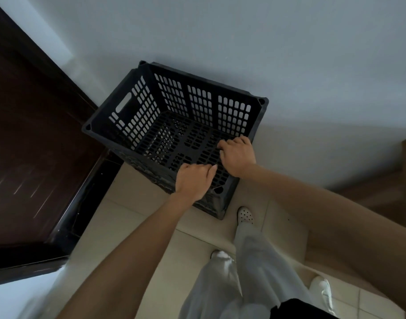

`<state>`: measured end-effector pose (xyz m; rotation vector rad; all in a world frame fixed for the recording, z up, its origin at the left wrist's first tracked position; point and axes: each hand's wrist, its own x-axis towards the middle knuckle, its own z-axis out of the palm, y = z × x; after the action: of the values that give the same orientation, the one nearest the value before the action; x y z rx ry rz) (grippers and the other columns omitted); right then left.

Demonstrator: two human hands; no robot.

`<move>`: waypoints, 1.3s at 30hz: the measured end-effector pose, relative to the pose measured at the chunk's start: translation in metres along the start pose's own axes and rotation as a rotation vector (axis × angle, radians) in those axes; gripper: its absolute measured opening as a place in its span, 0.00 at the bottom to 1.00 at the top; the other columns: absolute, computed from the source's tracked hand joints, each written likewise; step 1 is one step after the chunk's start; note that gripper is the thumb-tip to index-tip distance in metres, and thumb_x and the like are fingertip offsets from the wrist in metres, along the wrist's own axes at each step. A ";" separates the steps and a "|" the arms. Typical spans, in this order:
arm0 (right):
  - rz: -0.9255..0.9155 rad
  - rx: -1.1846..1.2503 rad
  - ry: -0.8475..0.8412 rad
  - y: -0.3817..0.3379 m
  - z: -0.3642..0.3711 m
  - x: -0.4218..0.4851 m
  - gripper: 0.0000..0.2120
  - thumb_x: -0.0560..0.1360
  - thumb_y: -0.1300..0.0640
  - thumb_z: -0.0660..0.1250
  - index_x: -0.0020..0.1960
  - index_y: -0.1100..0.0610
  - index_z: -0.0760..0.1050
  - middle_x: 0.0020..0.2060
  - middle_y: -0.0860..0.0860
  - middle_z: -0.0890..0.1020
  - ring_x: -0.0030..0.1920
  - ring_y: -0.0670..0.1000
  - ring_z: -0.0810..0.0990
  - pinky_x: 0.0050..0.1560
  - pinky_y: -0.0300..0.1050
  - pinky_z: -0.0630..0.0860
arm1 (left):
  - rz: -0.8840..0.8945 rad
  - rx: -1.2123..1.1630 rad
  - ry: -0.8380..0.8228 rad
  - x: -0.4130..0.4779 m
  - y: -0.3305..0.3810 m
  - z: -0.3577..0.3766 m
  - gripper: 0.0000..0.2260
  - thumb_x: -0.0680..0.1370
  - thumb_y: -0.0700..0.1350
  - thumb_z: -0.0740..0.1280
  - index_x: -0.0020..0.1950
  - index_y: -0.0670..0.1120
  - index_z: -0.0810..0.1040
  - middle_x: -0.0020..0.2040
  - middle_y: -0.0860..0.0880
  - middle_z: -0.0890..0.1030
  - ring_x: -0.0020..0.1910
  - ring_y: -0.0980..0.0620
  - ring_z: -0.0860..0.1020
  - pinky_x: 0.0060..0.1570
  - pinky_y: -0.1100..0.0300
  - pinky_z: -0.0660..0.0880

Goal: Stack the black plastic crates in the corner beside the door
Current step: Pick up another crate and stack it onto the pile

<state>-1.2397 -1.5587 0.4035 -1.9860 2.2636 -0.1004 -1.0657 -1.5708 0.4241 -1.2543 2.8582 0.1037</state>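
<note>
A black plastic crate (174,111) with slotted walls stands open-topped in the corner between the dark wooden door (31,139) and the pale wall. It appears to sit on another black crate (206,203), whose side shows below its near rim. My left hand (194,180) curls over the near rim close to the front corner. My right hand (237,155) grips the right rim just beyond it. The crate's inside holds nothing.
Beige floor tiles (132,231) run in front of the crates. My legs in grey trousers and white shoes (244,215) stand right beside the stack. Wooden furniture (402,180) sits at the right edge.
</note>
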 end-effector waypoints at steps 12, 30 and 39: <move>-0.025 -0.025 0.048 0.003 -0.001 -0.001 0.19 0.77 0.53 0.52 0.67 0.47 0.67 0.59 0.49 0.80 0.58 0.54 0.77 0.61 0.51 0.65 | -0.094 0.019 -0.070 0.002 0.003 0.010 0.24 0.79 0.53 0.46 0.50 0.50 0.83 0.45 0.50 0.85 0.50 0.47 0.80 0.53 0.51 0.70; -0.345 0.006 -0.176 -0.105 -0.077 0.152 0.38 0.80 0.54 0.57 0.78 0.49 0.31 0.66 0.54 0.70 0.58 0.58 0.74 0.44 0.49 0.70 | -0.405 0.002 -0.041 0.015 -0.222 -0.053 0.29 0.83 0.51 0.54 0.81 0.50 0.45 0.81 0.48 0.54 0.80 0.44 0.50 0.77 0.45 0.53; -0.233 -0.058 -0.116 -0.208 -0.060 0.258 0.43 0.76 0.58 0.63 0.79 0.54 0.36 0.78 0.55 0.54 0.74 0.59 0.59 0.68 0.55 0.66 | -0.327 -0.018 -0.134 0.074 -0.336 -0.047 0.36 0.82 0.57 0.54 0.79 0.50 0.33 0.81 0.49 0.42 0.80 0.41 0.46 0.77 0.43 0.52</move>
<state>-1.0765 -1.8439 0.4775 -2.2165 1.9814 0.0575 -0.8681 -1.8558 0.4500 -1.6294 2.5082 0.1985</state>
